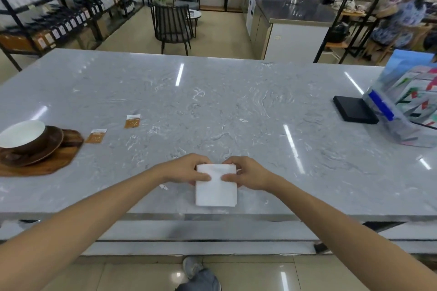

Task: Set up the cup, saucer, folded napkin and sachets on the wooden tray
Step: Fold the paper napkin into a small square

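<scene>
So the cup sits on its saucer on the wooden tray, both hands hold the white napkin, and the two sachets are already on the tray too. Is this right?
Not quite. The head view shows both sachets lying on the counter, right of the wooden tray, not on it. The rest holds: the cup sits on its saucer, and the left hand and right hand hold the napkin.

Both my bare arms reach forward, converging at centre. My left hand (186,169) and right hand (246,173) face each other, thumbs on top, fingers curled under, pinching white napkin (216,186) between them.
</scene>
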Tool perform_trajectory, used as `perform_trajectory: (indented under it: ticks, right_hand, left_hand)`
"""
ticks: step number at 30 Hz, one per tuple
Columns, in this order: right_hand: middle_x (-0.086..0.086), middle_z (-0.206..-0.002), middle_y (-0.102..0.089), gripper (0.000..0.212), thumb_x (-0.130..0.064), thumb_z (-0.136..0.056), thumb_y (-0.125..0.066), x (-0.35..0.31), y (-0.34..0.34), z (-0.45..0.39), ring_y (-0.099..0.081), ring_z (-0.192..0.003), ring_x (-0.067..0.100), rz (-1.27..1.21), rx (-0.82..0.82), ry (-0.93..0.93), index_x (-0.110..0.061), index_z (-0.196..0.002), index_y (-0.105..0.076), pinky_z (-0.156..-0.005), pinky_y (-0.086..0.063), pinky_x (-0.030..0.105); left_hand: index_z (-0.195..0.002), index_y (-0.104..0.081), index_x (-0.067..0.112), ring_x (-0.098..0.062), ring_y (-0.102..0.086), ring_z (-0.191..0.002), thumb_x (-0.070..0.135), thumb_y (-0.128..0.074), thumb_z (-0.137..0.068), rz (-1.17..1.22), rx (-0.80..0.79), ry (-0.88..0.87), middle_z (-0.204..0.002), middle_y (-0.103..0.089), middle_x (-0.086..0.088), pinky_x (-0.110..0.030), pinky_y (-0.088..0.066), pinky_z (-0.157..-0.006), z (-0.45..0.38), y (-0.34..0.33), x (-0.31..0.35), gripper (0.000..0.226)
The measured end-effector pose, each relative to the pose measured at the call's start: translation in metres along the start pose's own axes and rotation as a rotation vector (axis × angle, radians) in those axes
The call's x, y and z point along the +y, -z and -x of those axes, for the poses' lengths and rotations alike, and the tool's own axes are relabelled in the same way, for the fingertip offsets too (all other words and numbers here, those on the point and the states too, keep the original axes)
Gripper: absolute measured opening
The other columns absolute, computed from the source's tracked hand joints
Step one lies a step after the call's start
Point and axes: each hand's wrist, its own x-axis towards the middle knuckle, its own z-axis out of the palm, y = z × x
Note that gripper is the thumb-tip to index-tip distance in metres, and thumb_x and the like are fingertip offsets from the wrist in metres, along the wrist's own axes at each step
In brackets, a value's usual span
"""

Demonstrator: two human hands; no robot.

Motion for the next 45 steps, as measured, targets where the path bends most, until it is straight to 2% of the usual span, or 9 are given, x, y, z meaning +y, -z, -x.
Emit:
perform_trajectory:
  ticks: [4, 8, 11, 17, 21, 30, 35, 42, 45]
  right_hand:
    - [0.005, -0.104, -0.069, 0.034, -0.014, -0.088, -0.077, 0.016, 0.000, -0.019, -0.071, -0.097, 0.021, -0.089, -0.069, -0.117, -0.009, -0.119, -0.066, -0.082, -0.065, 0.042]
    - [-0.006, -0.098, -0.069, 0.033, -0.014, -0.085, -0.078, 0.024, -0.005, -0.016, -0.068, -0.088, 0.015, 0.037, -0.016, -0.027, -0.023, -0.114, -0.065, -0.076, -0.061, 0.033]
    - [-0.001, -0.105, -0.071, 0.031, -0.022, -0.090, -0.072, 0.030, -0.020, -0.003, -0.067, -0.088, 0.020, 0.239, 0.108, 0.108, -0.020, -0.120, -0.063, -0.078, -0.058, 0.039]
    - [0.006, -0.125, -0.068, 0.035, -0.012, -0.095, -0.061, 0.034, -0.054, 0.028, -0.065, -0.106, 0.029, 0.610, 0.282, 0.313, -0.014, -0.130, -0.062, -0.071, -0.056, 0.040]
    - [0.004, -0.132, -0.067, 0.044, -0.004, -0.087, -0.063, 0.036, -0.063, 0.042, -0.066, -0.114, 0.029, 0.616, 0.348, 0.393, -0.016, -0.130, -0.064, -0.069, -0.062, 0.040]
    - [0.010, -0.140, -0.065, 0.040, -0.013, -0.091, -0.073, 0.058, -0.088, 0.062, -0.062, -0.129, 0.030, 0.645, 0.428, 0.569, -0.011, -0.130, -0.069, -0.099, -0.058, 0.035]
    - [0.006, -0.153, -0.052, 0.046, -0.017, -0.096, -0.067, 0.071, -0.104, 0.067, -0.045, -0.146, 0.022, 0.571, 0.485, 0.561, -0.011, -0.141, -0.060, -0.111, -0.049, 0.031]
    - [-0.002, -0.155, -0.050, 0.037, -0.023, -0.103, -0.058, 0.070, -0.111, 0.066, -0.040, -0.148, 0.013, 0.444, 0.529, 0.463, -0.018, -0.140, -0.063, -0.110, -0.049, 0.029]
    - [0.012, -0.153, -0.051, 0.036, -0.014, -0.100, -0.063, 0.069, -0.118, 0.066, -0.045, -0.145, 0.024, 0.334, 0.544, 0.440, -0.017, -0.136, -0.066, -0.115, -0.043, 0.032]
  left_hand:
    - [-0.115, -0.065, 0.007, -0.020, -0.068, -0.087, 0.003, -0.075, -0.084, -0.156, 0.023, 0.064, -0.107, -0.071, -0.014, -0.029, -0.056, -0.067, -0.020, 0.005, -0.011, 0.033]
    - [-0.105, -0.072, 0.015, -0.021, -0.072, -0.095, 0.009, -0.076, -0.080, -0.230, 0.105, -0.004, -0.102, -0.076, -0.005, -0.040, -0.059, -0.084, -0.023, 0.003, -0.026, 0.026]
    - [-0.104, -0.074, 0.023, -0.013, -0.071, -0.090, 0.014, -0.072, -0.081, -0.309, 0.181, -0.100, -0.097, -0.077, 0.004, -0.040, -0.059, -0.082, -0.013, -0.006, -0.034, 0.025]
    - [-0.132, -0.064, 0.038, -0.008, -0.064, -0.096, 0.028, -0.062, -0.090, -0.506, 0.354, -0.252, -0.106, -0.075, 0.011, -0.030, -0.053, -0.086, 0.014, -0.035, -0.052, 0.043]
    - [-0.147, -0.053, 0.030, -0.007, -0.056, -0.125, 0.045, -0.065, -0.089, -0.558, 0.351, -0.334, -0.141, -0.062, 0.013, -0.024, -0.047, -0.102, 0.028, -0.050, -0.060, 0.061]
    - [-0.150, -0.047, 0.012, -0.024, -0.040, -0.147, 0.025, -0.049, -0.103, -0.719, 0.403, -0.507, -0.158, -0.044, -0.004, -0.039, -0.037, -0.120, 0.035, -0.068, -0.082, 0.049]
    - [-0.155, -0.033, 0.006, -0.022, -0.023, -0.155, 0.034, -0.045, -0.105, -0.759, 0.422, -0.474, -0.166, -0.028, -0.005, -0.038, -0.026, -0.125, 0.042, -0.082, -0.089, 0.059]
    - [-0.143, -0.054, 0.003, -0.029, -0.044, -0.144, 0.043, -0.024, -0.106, -0.811, 0.396, -0.428, -0.152, -0.051, -0.010, -0.043, -0.038, -0.119, 0.040, -0.076, -0.069, 0.062]
    - [-0.128, -0.068, 0.005, -0.029, -0.060, -0.129, 0.040, -0.044, -0.103, -0.801, 0.398, -0.380, -0.137, -0.066, -0.010, -0.040, -0.045, -0.111, 0.031, -0.072, -0.051, 0.050]
